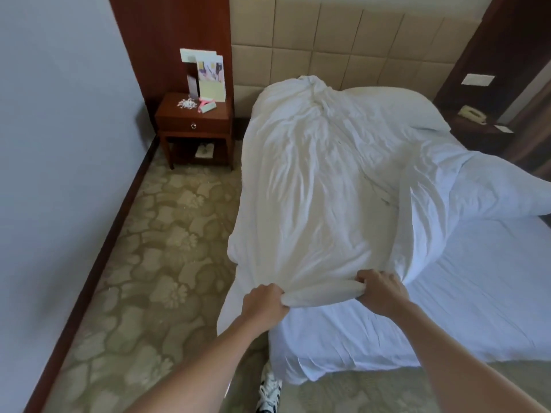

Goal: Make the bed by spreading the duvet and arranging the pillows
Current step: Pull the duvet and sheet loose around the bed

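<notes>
Left hand (264, 304): fingers (275, 293) curled tight on the near edge of the duvet (316, 189), knuckles up, at the bed's near left corner.
Right hand (380, 293): fingers (362, 277) clamped on the same edge, just right of the left hand, with a short rolled stretch of fabric between the two fists.
Duvet: white and creased — it runs from the fingers up the left side of the bed (477, 278) toward the headboard (343, 40), bunched to a knot at its far end; its left edge hangs over the side, past the left fingers.
Fold: right of the right fingers a second heap of the duvet lies across the bed toward the far right.
Sheet: bare below and right of the right hand, down to the bed's near corner.
Pillow (396, 105): beyond the fingers, against the headboard, partly behind the duvet's far end.
Nightstand (193, 123): far left of the fingers, by the wall — cards stand on it and small items lie on top.
Phone (472, 114): far right, on a dark stand.
Shoe (268, 391): below the left hand, on the carpet (149, 263) beside the bed's corner.
</notes>
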A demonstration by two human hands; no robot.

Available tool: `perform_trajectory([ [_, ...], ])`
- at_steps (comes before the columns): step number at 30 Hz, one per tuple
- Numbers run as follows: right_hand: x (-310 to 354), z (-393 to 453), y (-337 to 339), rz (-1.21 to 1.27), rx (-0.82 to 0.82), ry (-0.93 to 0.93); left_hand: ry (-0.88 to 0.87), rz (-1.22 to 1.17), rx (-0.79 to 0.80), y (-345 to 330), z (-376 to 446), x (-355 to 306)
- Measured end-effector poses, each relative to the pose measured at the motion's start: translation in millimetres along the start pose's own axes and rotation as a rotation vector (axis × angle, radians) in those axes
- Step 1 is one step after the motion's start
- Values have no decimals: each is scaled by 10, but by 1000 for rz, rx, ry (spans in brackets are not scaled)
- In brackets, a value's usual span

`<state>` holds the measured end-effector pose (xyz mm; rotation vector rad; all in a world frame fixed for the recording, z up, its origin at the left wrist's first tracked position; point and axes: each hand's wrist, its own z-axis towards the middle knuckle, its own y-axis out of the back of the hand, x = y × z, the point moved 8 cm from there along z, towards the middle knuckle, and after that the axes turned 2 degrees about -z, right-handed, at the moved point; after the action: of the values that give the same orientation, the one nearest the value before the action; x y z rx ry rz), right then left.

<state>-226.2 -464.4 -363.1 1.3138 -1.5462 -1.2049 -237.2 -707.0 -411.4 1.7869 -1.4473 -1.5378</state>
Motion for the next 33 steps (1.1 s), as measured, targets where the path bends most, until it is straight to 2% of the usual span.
perform_trajectory([
  [6, -32, -461, -113, -37, 60, 17, -33, 35, 16, -198, -483, -34],
  [12, 35, -835, -127, -3, 110, 17, -54, 55, -55, -237, -709, -148],
  [16, 313, -1108, -284, 180, 232, 81, 32, 16, 85, -428, -904, -55],
  [18, 384, -1281, -321, 225, 240, 88, 71, 8, 150, -528, -1034, -36],
  [20, 384, -1451, -330, 268, 220, 97, 78, 0, 137, -547, -1153, -96],
  [23, 330, -1720, -349, 285, 188, 97, 55, 18, 106, -553, -1370, -323],
  [27, 73, -2172, -470, 290, 254, 49, 7, 44, 203, -789, -1637, -713],
  [33, -497, -2252, -113, 385, 138, -33, -69, 56, 216, -762, -1522, -1374],
])
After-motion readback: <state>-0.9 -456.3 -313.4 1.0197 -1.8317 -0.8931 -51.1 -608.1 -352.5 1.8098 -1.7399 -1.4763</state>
